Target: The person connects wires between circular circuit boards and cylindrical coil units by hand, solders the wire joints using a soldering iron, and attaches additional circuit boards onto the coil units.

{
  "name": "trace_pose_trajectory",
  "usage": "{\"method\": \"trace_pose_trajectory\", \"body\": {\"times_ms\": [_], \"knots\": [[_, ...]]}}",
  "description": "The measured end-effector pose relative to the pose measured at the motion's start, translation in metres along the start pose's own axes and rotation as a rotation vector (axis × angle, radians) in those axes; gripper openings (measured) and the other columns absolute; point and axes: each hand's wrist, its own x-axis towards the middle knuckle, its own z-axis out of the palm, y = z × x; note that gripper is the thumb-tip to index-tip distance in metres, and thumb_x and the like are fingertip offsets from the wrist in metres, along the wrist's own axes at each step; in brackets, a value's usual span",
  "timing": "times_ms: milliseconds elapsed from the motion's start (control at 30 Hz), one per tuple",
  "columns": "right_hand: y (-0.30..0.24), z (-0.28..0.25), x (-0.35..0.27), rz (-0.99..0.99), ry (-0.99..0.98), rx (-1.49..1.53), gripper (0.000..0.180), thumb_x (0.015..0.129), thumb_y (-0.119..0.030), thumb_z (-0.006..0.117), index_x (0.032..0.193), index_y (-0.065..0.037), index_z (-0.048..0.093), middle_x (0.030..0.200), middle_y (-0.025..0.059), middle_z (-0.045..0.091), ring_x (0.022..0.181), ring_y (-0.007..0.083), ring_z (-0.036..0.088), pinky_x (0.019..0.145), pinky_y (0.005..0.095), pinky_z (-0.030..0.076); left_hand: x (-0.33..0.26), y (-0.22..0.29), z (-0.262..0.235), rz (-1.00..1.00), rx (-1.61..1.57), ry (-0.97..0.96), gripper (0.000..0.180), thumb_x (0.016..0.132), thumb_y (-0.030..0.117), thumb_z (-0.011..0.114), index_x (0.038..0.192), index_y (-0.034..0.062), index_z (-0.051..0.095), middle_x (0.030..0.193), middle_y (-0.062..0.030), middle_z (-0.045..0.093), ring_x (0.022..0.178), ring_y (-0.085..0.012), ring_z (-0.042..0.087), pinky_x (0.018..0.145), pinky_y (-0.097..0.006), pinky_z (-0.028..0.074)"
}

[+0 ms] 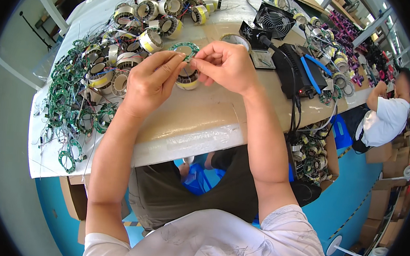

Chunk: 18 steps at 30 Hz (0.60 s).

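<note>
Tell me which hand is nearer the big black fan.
Right. In view, the right hand is below and left of the fan; the left hand is lower and farther left.

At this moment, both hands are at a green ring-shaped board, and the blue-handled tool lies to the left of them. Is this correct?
Not quite: the head view shows the blue-handled tool to the right of the hands, not the left. The left hand and right hand are indeed at the green ring-shaped board.
</note>
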Motion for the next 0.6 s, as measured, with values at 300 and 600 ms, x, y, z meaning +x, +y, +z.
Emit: {"method": "trace_pose_trajectory", "body": {"times_ms": [300, 600], "knots": [[-0.005, -0.02, 0.005, 0.103, 0.076, -0.081, 0.028, 0.091, -0.025, 0.072, 0.088, 0.003, 0.071, 0.074, 0.0065, 0.071, 0.051, 0.0083, 0.06, 0.041, 0.0236, 0.044, 0.002, 0.002, 0.0, 0.021, -0.055, -0.047, 0.023, 0.081, 0.002, 0.078, 0.104, 0.0032, 0.074, 0.098, -0.0118, 0.071, 0.081, -0.027, 0.071, 0.067, -0.034, 0.058], [0.003, 0.001, 0.008, 0.197, 0.076, 0.206, 0.031, 0.091, -0.016, 0.074, 0.111, 0.007, 0.07, 0.083, 0.0084, 0.071, 0.06, 0.0097, 0.065, 0.044, 0.0222, 0.051, 0.002, 0.002, 0.0, 0.006, -0.096, -0.03, 0.023, 0.081, 0.001, 0.077, 0.104, 0.0018, 0.074, 0.099, -0.0126, 0.071, 0.082, -0.0271, 0.071, 0.068, -0.034, 0.058]]}}
